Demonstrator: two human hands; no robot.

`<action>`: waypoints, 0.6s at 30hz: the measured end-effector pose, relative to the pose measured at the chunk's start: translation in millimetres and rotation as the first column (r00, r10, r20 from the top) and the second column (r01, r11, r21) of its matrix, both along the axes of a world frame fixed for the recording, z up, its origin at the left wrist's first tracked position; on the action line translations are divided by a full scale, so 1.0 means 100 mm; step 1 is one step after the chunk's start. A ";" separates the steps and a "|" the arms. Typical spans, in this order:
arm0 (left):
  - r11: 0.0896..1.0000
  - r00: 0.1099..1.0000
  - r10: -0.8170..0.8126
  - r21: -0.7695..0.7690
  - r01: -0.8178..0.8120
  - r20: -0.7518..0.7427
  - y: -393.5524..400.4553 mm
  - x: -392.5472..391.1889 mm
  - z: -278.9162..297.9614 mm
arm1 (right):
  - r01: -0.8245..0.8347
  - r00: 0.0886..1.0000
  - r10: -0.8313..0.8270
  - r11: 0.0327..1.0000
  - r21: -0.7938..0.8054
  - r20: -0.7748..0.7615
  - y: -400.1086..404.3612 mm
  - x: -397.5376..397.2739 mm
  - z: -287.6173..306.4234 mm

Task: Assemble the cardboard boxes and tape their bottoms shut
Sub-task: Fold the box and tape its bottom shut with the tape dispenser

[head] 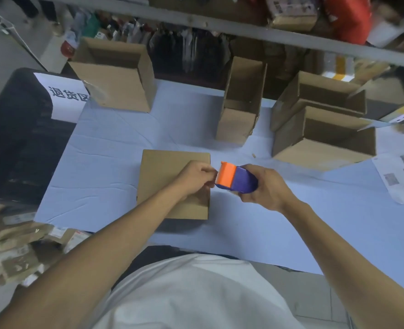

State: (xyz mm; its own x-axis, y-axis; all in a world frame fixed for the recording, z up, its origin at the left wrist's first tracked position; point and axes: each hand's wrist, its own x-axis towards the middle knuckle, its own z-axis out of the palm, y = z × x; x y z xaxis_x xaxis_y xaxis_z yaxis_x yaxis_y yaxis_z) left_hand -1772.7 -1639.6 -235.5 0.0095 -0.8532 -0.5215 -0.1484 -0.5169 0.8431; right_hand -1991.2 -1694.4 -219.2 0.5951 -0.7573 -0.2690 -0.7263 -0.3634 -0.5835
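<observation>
Taping begins: left hand [196, 176] pinches the tape end, right hand [265, 186] grips the purple-and-orange plastic tape dispenser [235, 178] beside the upturned brown cardboard box [170, 172]; next, draw tape across the seam.

Open counter [106, 167] lies left of the near box [172, 184] and along the near edge. Far passage is blocked by one open box [118, 84] at far left, an upright box [241, 103] in the middle, and two stacked boxes [322, 129] right.

brown box [170, 181], orange/purple tape dispenser [235, 178], pale blue table [106, 143]
</observation>
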 end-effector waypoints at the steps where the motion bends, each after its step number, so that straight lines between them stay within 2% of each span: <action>1: 0.998 0.996 0.059 0.005 -0.058 -0.066 0.01 0.01 0.00 | 0.004 1.000 -0.004 1.000 0.009 0.006 0.02 0.02 0.01; 4: 0.982 0.943 0.188 0.086 -0.170 -0.275 0.04 0.07 0.05 | 0.011 1.000 -0.011 1.000 0.014 0.024 0.05 0.04 0.02; 6: 0.985 0.944 0.165 0.092 -0.144 -0.286 0.07 0.12 0.05 | 0.003 1.000 -0.003 1.000 0.006 0.027 0.07 0.05 0.03; 13: 0.981 0.981 0.173 0.108 -0.163 -0.088 0.16 0.18 0.03 | -0.056 0.998 0.056 0.998 0.005 0.013 0.06 0.16 0.06; 18: 0.964 0.943 0.235 0.067 -0.257 0.235 0.19 0.22 0.05 | -0.167 0.982 0.165 0.986 -0.016 -0.091 0.03 0.19 0.06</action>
